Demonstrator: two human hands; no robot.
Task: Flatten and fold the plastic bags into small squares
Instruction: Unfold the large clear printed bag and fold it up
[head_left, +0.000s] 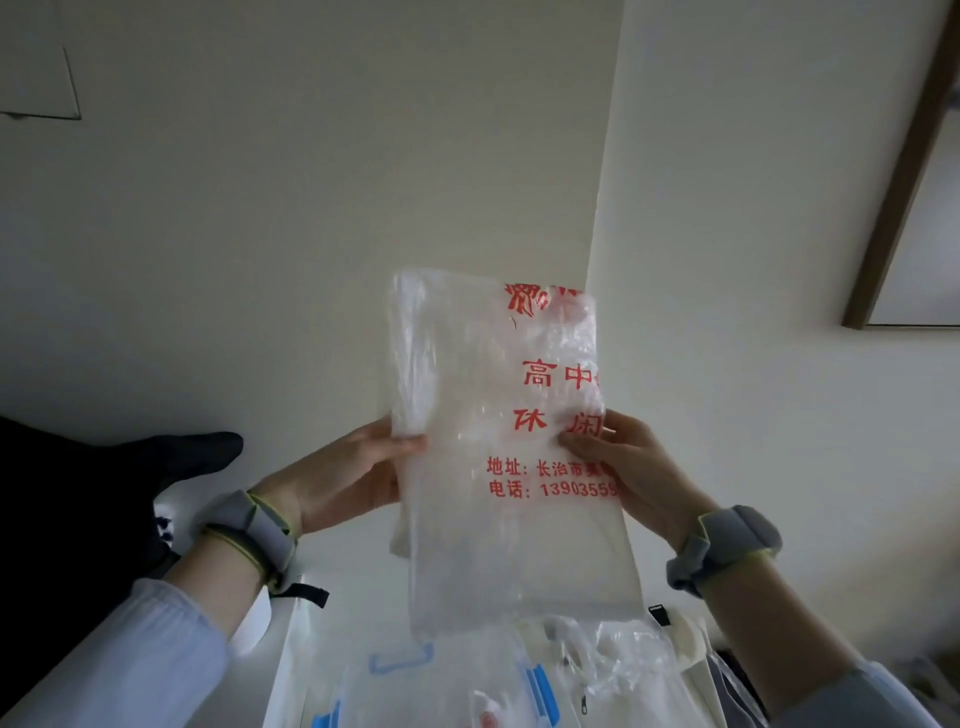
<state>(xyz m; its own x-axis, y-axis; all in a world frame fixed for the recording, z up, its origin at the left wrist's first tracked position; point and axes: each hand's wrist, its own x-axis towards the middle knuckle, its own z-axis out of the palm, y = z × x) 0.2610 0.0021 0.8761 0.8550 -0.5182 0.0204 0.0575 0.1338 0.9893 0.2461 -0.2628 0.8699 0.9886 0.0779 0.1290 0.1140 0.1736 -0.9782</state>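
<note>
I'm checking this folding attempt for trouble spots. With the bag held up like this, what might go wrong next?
The plastic bag is pinched only at its side edges by the left hand and right hand, so the slick film may slip. Its top looks crumpled, so folds may trap wrinkles. Lowered, it could land on the loose bags beneath.

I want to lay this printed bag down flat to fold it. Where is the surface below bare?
Hardly anywhere in view. Beneath the printed bag, held up by the left hand and right hand, the white surface is crowded with loose plastic bags. Only a narrow bare strip shows along its left edge.
</note>
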